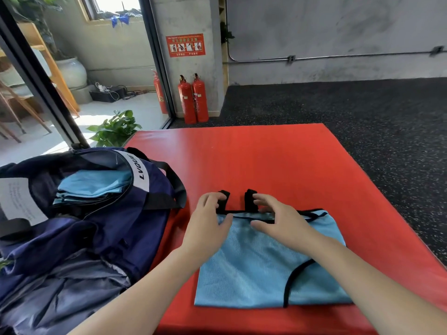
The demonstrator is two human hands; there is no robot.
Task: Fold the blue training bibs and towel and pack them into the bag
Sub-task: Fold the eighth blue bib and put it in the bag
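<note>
A light blue mesh bib [263, 269] with black trim lies flat on the red mat [254, 160], its two black straps pointing away from me. My left hand [208, 221] curls its fingers over the left strap [223, 198], thumb on the bib's top edge. My right hand [278, 218] curls its fingers at the right strap [250, 200], thumb on the mesh. The navy bag [101, 228] stands open at the left. Folded blue cloth [94, 187] lies inside it.
A white paper sheet [17, 199] lies in the bag's left side. Two red fire extinguishers [193, 100] stand by the concrete pillar beyond the mat, and a potted plant [116, 128] is behind the bag. Dark speckled floor [362, 117] surrounds the mat.
</note>
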